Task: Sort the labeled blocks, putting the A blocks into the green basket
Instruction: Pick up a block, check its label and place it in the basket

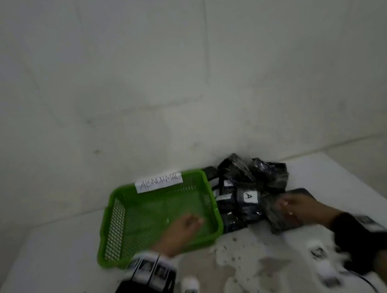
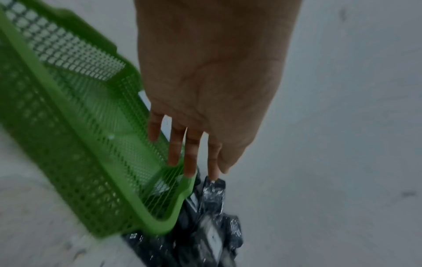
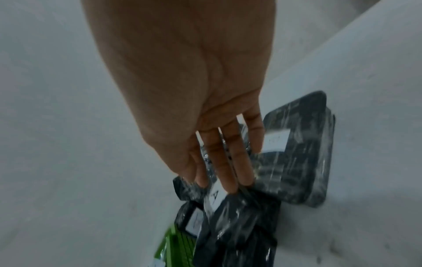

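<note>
The green basket (image 1: 113,220) has no blocks in it, so the sorting is just starting: the right hand (image 1: 294,207), fingers loose and holding nothing, reaches over the pile to the A block (image 1: 248,197), while the left hand (image 1: 185,226) hangs loose over the basket; next the right hand should grab that block and drop it in.

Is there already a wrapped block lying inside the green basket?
No, the green basket shows only bare mesh, with the left hand over it.
</note>
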Tool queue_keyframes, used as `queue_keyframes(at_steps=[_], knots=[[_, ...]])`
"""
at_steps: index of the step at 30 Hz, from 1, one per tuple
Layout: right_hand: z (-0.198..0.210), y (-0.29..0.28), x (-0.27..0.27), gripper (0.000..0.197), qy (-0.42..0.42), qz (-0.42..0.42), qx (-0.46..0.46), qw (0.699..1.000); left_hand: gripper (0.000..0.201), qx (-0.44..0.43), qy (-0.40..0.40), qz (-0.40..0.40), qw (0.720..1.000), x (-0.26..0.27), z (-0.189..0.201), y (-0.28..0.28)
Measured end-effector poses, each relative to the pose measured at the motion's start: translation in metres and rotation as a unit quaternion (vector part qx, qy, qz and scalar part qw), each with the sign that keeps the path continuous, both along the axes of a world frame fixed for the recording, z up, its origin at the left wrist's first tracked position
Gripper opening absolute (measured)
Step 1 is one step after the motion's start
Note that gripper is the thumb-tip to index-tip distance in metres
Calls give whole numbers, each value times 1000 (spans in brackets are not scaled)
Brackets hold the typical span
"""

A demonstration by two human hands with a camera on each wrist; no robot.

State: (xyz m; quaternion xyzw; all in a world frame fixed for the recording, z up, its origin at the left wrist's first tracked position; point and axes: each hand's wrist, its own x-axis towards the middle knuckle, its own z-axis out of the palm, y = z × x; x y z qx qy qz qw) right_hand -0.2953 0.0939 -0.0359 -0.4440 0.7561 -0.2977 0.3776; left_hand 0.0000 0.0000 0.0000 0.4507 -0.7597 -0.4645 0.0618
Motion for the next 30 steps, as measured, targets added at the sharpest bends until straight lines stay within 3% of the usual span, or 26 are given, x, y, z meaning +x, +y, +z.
queue_keyframes(at_steps=[4, 6, 10, 13, 16, 19, 22, 24, 27, 30], knots=[[-13, -54, 28, 21, 12, -11, -16, 1000, 29, 3, -78, 34, 996, -48, -38, -25], [-24, -72, 33, 9, 85, -29, -6, 996, 36, 5, -144, 49, 988, -57, -57, -31], [-32, -90, 40, 47, 235, -75, 76, 966, 55, 83, -216, 0, 973, -55, -76, -33], [-44, -99, 41, 73, 281, -122, 174, 936, 59, 88, -238, -52, 966, -50, -77, -36], [-53, -107, 42, 79, 280, -138, 202, 928, 55, 82, -232, -84, 966, -49, -75, -38], [-62, -111, 40, 83, 203, -186, 140, 951, 49, 78, -207, -83, 972, -49, -70, -36], [-75, -110, 35, 76, -7, -234, 0, 972, 46, 86, -183, -75, 977, -47, -71, -36], [-71, -103, 37, 64, -90, -276, -70, 954, 47, 86, -172, -75, 979, -44, -69, -35], [-54, -87, 53, 70, -198, -327, -136, 914, 50, 104, -137, -61, 983, -41, -69, -34], [-36, -64, 78, 64, -339, -259, -153, 891, 50, 164, -19, 18, 986, -40, -67, -31]])
